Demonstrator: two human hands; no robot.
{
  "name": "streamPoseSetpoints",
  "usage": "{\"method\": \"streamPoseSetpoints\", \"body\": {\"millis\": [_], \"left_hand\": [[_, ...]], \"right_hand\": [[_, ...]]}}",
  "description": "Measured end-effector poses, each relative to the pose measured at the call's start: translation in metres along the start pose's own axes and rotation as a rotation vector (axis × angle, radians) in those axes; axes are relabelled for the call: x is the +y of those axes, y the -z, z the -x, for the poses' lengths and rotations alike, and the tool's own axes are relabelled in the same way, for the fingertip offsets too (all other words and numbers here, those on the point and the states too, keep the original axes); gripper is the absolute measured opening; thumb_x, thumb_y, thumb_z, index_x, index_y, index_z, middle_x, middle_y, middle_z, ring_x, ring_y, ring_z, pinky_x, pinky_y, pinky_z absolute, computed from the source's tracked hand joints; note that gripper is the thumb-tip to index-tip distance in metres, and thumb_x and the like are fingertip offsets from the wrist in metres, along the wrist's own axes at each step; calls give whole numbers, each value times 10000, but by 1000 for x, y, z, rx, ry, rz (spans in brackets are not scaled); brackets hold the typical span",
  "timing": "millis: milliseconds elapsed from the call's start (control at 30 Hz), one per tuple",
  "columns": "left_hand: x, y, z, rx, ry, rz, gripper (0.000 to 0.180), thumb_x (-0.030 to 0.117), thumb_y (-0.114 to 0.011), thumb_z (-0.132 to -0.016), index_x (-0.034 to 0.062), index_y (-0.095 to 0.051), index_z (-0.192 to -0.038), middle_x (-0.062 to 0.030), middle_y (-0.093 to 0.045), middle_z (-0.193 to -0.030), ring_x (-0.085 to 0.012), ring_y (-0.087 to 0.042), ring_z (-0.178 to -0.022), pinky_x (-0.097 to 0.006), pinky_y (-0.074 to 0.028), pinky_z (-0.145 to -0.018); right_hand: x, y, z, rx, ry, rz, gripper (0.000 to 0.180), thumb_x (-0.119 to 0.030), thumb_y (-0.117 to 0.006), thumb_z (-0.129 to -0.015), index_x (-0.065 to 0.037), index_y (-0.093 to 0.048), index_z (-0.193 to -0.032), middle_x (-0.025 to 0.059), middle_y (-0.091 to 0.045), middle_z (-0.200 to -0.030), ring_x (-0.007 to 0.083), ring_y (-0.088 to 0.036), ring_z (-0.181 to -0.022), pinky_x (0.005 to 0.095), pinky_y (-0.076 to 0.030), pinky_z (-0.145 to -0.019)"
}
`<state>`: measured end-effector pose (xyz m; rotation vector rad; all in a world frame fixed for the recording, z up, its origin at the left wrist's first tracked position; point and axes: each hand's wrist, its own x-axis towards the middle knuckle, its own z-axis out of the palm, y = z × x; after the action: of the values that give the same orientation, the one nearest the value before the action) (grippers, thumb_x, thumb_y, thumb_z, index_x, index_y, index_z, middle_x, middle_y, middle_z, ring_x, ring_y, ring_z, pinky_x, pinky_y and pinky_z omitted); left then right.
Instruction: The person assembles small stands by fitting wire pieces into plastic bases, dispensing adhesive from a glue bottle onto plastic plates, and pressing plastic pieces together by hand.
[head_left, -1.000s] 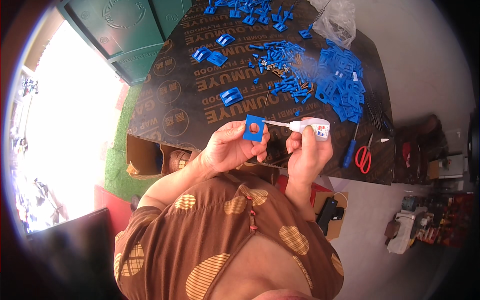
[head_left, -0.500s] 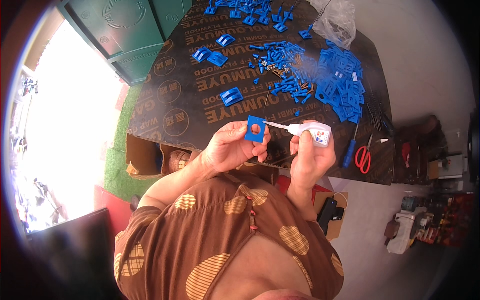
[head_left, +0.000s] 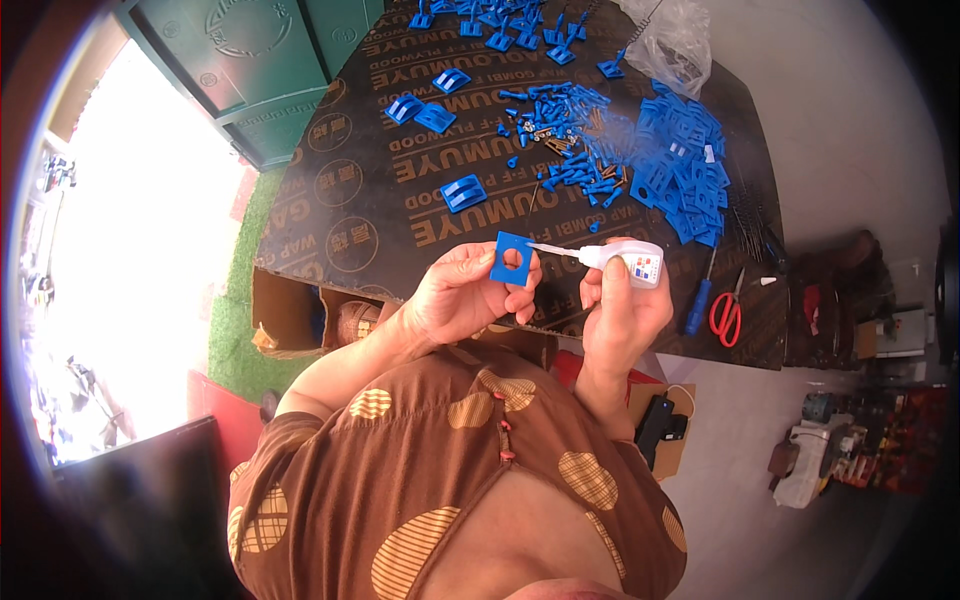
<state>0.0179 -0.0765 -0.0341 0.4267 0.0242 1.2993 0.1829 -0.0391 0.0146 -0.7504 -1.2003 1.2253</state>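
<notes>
Held upright in my left hand [head_left: 455, 292] is a small blue square plate [head_left: 504, 258] with a round hole in its middle. My right hand [head_left: 626, 315] grips a white squeeze bottle [head_left: 632, 263] lying on its side, thumb pressed on it. The bottle's long thin nozzle points left, its tip at the plate's upper right edge. Whether any liquid is coming out is too small to tell. Beyond my hands on the dark plywood table [head_left: 350, 200] lies a blue part with a raised, slotted top [head_left: 462, 193]. More such blue parts [head_left: 420, 108] lie farther off.
Small blue plugs and screws [head_left: 575, 140] are heaped mid-table, beside a pile of blue plates [head_left: 685, 165]. A blue screwdriver [head_left: 698, 305] and red-handled scissors [head_left: 727, 318] lie at the right. At the far side are a clear plastic bag [head_left: 672, 45] and blue pieces with thin rods [head_left: 500, 38].
The bottle has shifted very slightly to the right and down in my right hand. My left hand and the blue plate have barely moved.
</notes>
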Motion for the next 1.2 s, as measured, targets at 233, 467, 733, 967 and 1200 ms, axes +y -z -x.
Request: {"method": "streamPoseSetpoints", "body": {"millis": [233, 467, 733, 967, 1200], "left_hand": [[-1, 2, 0, 6, 7, 15, 421, 310, -563, -909, -66, -532, -1096, -143, -538, -923, -188, -508, -727, -383, -460, -714], [0, 1, 0, 6, 3, 12, 437, 321, -562, -907, -68, -533, -1103, -137, -538, -911, -187, -505, -723, -379, -459, -712], [0, 2, -1, 4, -6, 8, 438, 329, -562, -907, -65, -539, -1099, -131, -538, -902, -184, -501, -715, -374, -455, -704], [0, 0, 0, 28, 0, -3, 430, 323, -564, -907, -63, -539, -1096, -132, -536, -906, -180, -504, -713, -375, -461, -706], [0, 2, 0, 32, 3, -1, 418, 311, -573, -906, -61, -536, -1091, -150, -549, -950, -184, -517, -723, -383, -468, -706]], "right_hand": [[14, -2, -4, 30, -145, -263, 172, -106, -564, -891, 28, -557, -998, 56, -554, -701, 83, -454, -534, 231, -357, -449], [21, 0, -12, 25, -294, -427, 198, -171, -524, -913, 11, -554, -984, 49, -526, -667, 97, -445, -532, 237, -349, -441], [24, -2, -14, 23, -345, -521, 213, -188, -524, -914, 11, -554, -983, 52, -526, -661, 101, -450, -540, 239, -349, -441], [20, -8, -4, 54, -205, -377, 203, -136, -562, -895, 29, -549, -1011, 64, -557, -714, 95, -463, -556, 228, -359, -466], [14, -14, -2, 67, -152, -274, 194, -106, -568, -888, 38, -552, -1017, 75, -579, -724, 77, -473, -565, 200, -352, -480]]}}
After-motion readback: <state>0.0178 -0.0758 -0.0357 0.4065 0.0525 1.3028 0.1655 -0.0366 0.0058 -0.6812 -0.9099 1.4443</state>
